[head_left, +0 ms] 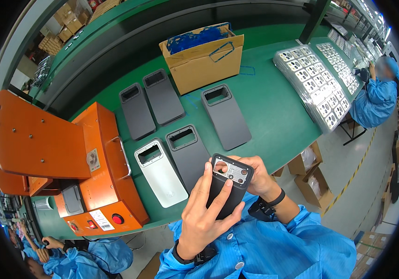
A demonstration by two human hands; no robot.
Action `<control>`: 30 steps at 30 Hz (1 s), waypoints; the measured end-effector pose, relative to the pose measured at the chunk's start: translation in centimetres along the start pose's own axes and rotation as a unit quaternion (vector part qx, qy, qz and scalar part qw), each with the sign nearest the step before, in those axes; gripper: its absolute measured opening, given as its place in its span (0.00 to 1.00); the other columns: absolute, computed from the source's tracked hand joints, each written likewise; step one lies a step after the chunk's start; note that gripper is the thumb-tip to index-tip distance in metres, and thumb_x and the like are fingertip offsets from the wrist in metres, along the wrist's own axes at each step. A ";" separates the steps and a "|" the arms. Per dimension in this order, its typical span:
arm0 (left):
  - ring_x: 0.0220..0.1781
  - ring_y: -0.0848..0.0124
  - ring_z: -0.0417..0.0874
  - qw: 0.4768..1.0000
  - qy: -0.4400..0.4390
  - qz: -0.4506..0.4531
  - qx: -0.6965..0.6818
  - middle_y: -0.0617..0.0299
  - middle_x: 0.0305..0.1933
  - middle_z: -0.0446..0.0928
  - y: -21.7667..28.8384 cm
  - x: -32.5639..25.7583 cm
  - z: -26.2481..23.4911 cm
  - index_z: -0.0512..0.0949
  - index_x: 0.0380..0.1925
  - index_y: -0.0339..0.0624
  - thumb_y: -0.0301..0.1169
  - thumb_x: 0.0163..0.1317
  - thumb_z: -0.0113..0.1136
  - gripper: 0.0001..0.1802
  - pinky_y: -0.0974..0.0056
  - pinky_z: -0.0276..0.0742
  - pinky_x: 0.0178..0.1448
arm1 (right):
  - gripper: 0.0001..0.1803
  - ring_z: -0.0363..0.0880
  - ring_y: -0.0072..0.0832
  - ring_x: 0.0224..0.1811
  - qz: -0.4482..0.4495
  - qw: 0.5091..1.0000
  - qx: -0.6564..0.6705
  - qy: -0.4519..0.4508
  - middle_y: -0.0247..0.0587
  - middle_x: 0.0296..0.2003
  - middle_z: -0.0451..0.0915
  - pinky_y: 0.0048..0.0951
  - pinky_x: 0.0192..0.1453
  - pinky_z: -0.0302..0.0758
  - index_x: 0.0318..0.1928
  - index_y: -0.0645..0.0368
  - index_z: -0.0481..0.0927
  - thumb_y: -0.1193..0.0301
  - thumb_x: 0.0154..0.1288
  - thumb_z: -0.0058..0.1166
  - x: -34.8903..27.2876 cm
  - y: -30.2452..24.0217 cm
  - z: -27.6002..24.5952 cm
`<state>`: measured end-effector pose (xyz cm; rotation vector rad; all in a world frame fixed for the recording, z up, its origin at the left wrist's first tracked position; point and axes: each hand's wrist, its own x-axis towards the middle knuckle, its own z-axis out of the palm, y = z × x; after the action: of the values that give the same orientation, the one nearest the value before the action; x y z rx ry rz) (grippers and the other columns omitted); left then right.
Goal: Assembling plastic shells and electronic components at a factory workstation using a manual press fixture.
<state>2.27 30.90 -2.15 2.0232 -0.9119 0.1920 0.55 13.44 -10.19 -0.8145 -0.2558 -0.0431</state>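
My left hand (202, 215) is closed around a dark grey housing (225, 196) held upright in front of my body, its fingers spread along the face. In the housing's top opening sits a light metal plate (233, 173) with round holes and dark round parts. My right hand (259, 176) grips the upper right edge from behind, and a fingertip shows through the opening. Just beyond my hands, on the green table (273, 139), lie a silver housing (162, 179) and a dark housing (187, 151). Several more dark housings, including a single one (227, 118), lie farther off.
An orange press-like machine (102, 167) with a red button stands at the left. At the back is a cardboard box (204, 67) with blue contents. Trays of metal plates (313, 86) lie at the right. Co-workers in blue sit far right (376, 102) and lower left (83, 258).
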 end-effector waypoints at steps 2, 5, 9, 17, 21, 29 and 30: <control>0.57 0.46 0.80 1.000 -0.003 0.004 0.000 0.34 0.64 0.69 -0.1 0.0 -0.1 0.84 0.48 0.42 0.32 0.37 0.77 0.31 0.55 0.81 0.55 | 0.30 0.69 0.44 0.67 -0.008 1.000 0.007 -0.012 0.58 0.62 0.71 0.46 0.70 0.65 0.56 0.64 0.79 0.55 0.60 0.63 0.0 0.1 -0.1; 0.57 0.46 0.80 1.000 -0.003 0.006 0.001 0.34 0.64 0.69 -0.1 -0.1 -0.1 0.84 0.48 0.43 0.31 0.37 0.77 0.31 0.55 0.81 0.55 | 0.31 0.68 0.46 0.67 -0.004 1.000 0.001 -0.009 0.60 0.63 0.69 0.47 0.70 0.65 0.56 0.66 0.78 0.53 0.64 0.59 0.0 -0.4 0.4; 0.56 0.46 0.81 1.000 -0.002 -0.002 0.025 0.35 0.64 0.70 0.0 -0.2 -0.2 0.84 0.47 0.45 0.30 0.35 0.76 0.31 0.54 0.81 0.55 | 0.32 0.68 0.48 0.67 0.026 1.000 0.010 0.013 0.62 0.63 0.68 0.48 0.70 0.66 0.56 0.69 0.77 0.51 0.67 0.54 -0.2 -1.4 1.2; 0.55 0.46 0.81 0.999 -0.013 0.019 0.032 0.37 0.64 0.70 -0.2 -0.4 -0.5 0.84 0.47 0.45 0.28 0.34 0.75 0.31 0.55 0.81 0.53 | 0.25 0.72 0.46 0.64 0.051 0.998 0.006 0.024 0.61 0.61 0.70 0.44 0.64 0.74 0.55 0.73 0.76 0.61 0.70 0.50 -0.4 -3.0 1.8; 0.56 0.46 0.80 0.998 -0.026 0.007 0.053 0.37 0.64 0.70 -0.1 -0.3 -0.8 0.84 0.46 0.44 0.27 0.34 0.75 0.31 0.55 0.81 0.53 | 0.27 0.75 0.49 0.60 0.094 0.990 -0.037 0.096 0.63 0.55 0.76 0.46 0.66 0.72 0.51 0.77 0.78 0.60 0.68 0.46 -0.3 -3.6 3.0; 0.58 0.46 0.79 0.995 -0.049 0.007 0.085 0.38 0.65 0.70 0.2 -0.4 -1.4 0.84 0.46 0.44 0.26 0.33 0.74 0.31 0.55 0.80 0.55 | 0.20 0.78 0.42 0.58 0.112 0.988 0.020 0.106 0.59 0.57 0.75 0.42 0.62 0.78 0.56 0.77 0.74 0.75 0.70 0.42 -0.5 -3.9 3.4; 0.58 0.46 0.79 0.995 -0.050 0.005 0.090 0.39 0.65 0.70 0.1 -0.4 -1.4 0.84 0.46 0.44 0.26 0.33 0.74 0.31 0.55 0.79 0.55 | 0.20 0.78 0.42 0.58 0.111 0.988 0.020 0.108 0.59 0.57 0.75 0.42 0.62 0.78 0.56 0.77 0.74 0.75 0.70 0.42 -0.6 -3.9 3.5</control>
<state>2.12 32.14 -1.44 2.2116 -0.9980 0.1850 -1.25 13.22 -5.28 -0.7876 0.0395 0.0818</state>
